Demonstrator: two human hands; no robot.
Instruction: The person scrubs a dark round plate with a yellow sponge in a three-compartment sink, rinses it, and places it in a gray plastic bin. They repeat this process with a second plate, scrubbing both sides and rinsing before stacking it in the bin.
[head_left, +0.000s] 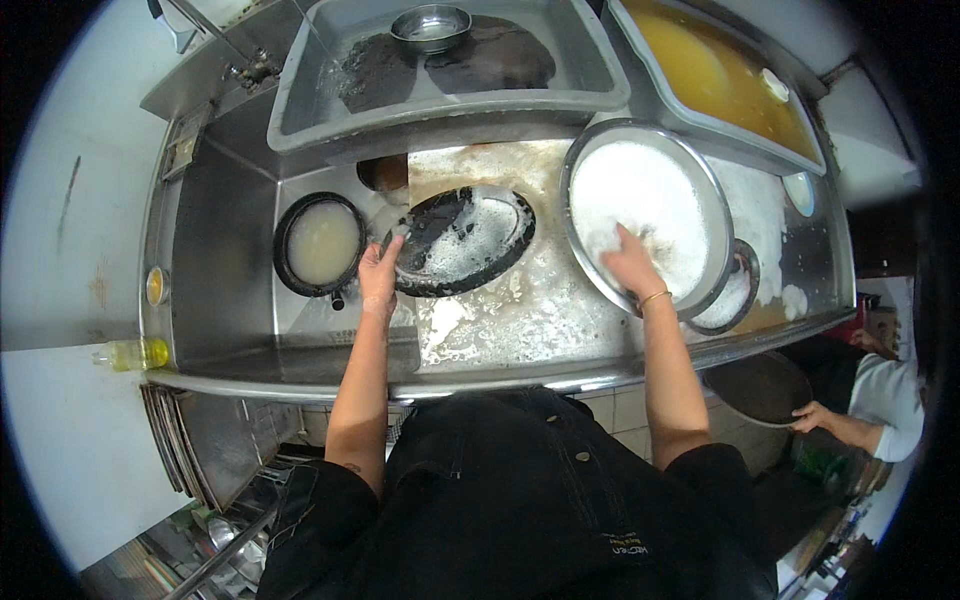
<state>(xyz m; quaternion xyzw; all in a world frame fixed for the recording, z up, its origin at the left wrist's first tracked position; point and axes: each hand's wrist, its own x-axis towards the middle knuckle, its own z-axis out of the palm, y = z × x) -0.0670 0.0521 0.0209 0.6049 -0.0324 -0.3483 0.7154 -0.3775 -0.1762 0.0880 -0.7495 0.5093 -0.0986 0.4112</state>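
My left hand (379, 274) grips the left end of a black oval sizzler platter (463, 244), thumb on top. White suds cover much of the platter, which is held over the steel sink. My right hand (632, 262) reaches into a large steel bowl (720, 202) full of white foam. Its fingertips are partly sunk in the foam (637, 180), and whether they hold anything is hidden. Left of my left hand, a round black pan (283, 274) holds cloudy liquid.
A grey tub (450, 101) of water with a small steel bowl (431, 30) stands behind, beside another tub (750, 142) of yellowish liquid. A soapy black pan (750, 300) lies by the large bowl. At right, another person's hand (814, 416) holds a round tray (761, 386).
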